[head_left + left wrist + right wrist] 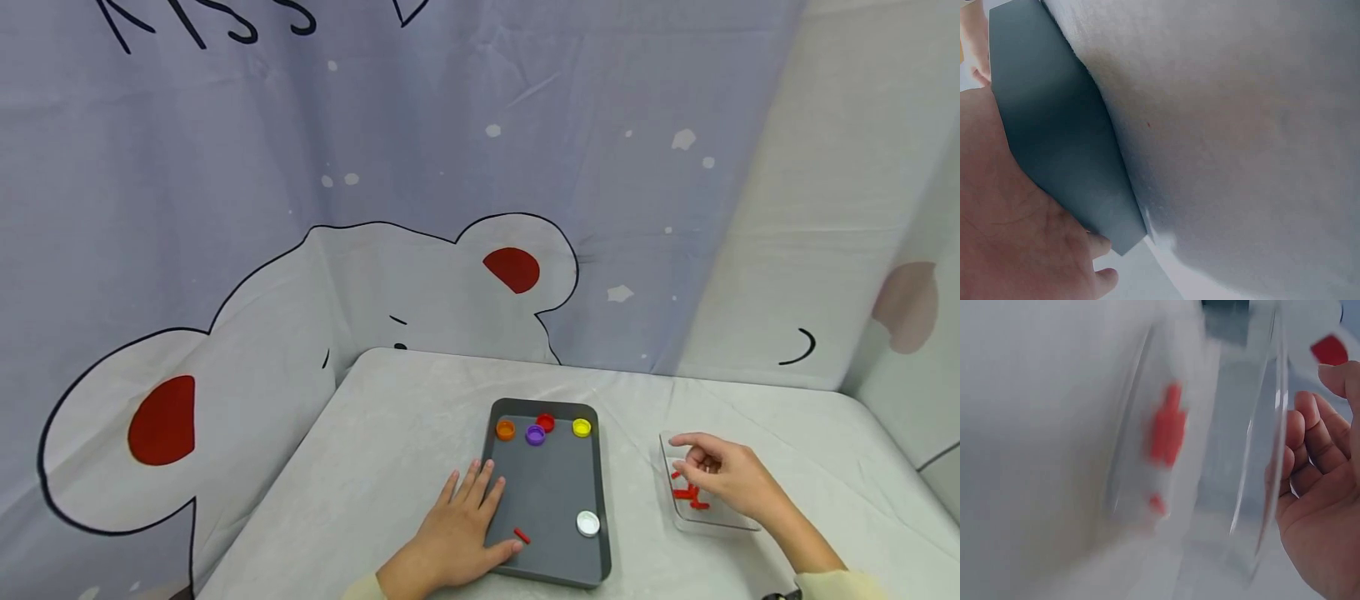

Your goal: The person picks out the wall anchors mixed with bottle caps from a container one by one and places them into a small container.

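My left hand [457, 535] rests on the left side of a grey tray [546, 492], its fingers straight and spread. In the left wrist view, its palm side lies along the tray's dark outer wall [1060, 119]. A short red stick [522, 535] lies in the tray, just beyond the thumb. On the right, my right hand [731, 477] hovers over a clear plastic box [708, 526] with its fingers loosely bent and nothing visible in its grasp. Several red sticks [684, 494] lie in that box; in the right wrist view these red sticks [1168, 434] are blurred behind the clear wall.
Orange [506, 430], purple [536, 435], red [546, 422] and yellow [581, 427] round caps sit at the tray's far end. A white cap [588, 523] is near its right wall. White cloth [405, 433] covers the table, and a printed curtain [420, 150] hangs behind.
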Demonstrator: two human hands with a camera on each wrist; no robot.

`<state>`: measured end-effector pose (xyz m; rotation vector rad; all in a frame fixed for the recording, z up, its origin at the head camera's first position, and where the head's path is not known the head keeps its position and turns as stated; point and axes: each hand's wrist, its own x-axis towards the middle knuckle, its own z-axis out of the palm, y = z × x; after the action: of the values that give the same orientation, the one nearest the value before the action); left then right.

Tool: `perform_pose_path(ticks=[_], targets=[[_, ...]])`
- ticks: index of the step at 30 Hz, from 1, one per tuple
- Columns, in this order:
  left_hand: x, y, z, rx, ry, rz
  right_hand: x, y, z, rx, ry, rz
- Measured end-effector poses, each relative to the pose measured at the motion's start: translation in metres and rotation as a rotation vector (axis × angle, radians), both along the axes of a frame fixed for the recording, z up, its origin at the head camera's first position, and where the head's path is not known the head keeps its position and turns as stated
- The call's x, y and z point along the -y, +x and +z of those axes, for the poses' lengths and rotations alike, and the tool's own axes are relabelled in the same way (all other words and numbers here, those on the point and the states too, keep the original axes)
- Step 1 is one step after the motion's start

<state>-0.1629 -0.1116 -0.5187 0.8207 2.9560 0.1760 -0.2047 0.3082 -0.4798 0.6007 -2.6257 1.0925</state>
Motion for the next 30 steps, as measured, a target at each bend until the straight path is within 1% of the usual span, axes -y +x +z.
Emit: perform_pose_path(ticks=[6,9,11,13,18,20,27,30], targets=[[0.001,0.001,0.002,-0.012,0.014,-0.004,0.044,0.000,0.004,-0.012,-0.051,0.154],[0.000,0.002,0.006,-0.006,0.020,-0.004,0.065,-0.002,0.002,-0.015,-0.074,0.252],[0.000,0.003,0.008,0.003,0.022,-0.003,0.079,-0.004,0.000,-0.005,-0.070,0.311],[-0.001,0.003,0.009,0.011,0.015,0.001,0.091,-0.005,-0.003,0.029,-0.058,0.357],[-0.002,0.003,0.010,0.029,-0.008,0.013,0.120,-0.007,-0.007,0.162,-0.028,0.435],[-0.002,0.004,0.011,0.033,-0.015,0.017,0.129,-0.008,-0.008,0.198,-0.017,0.462],[-0.002,0.004,0.012,0.044,-0.024,0.023,0.151,-0.012,-0.011,0.248,0.027,0.561],[-0.002,0.004,0.012,0.043,-0.023,0.021,0.158,-0.013,-0.011,0.267,0.064,0.598]])
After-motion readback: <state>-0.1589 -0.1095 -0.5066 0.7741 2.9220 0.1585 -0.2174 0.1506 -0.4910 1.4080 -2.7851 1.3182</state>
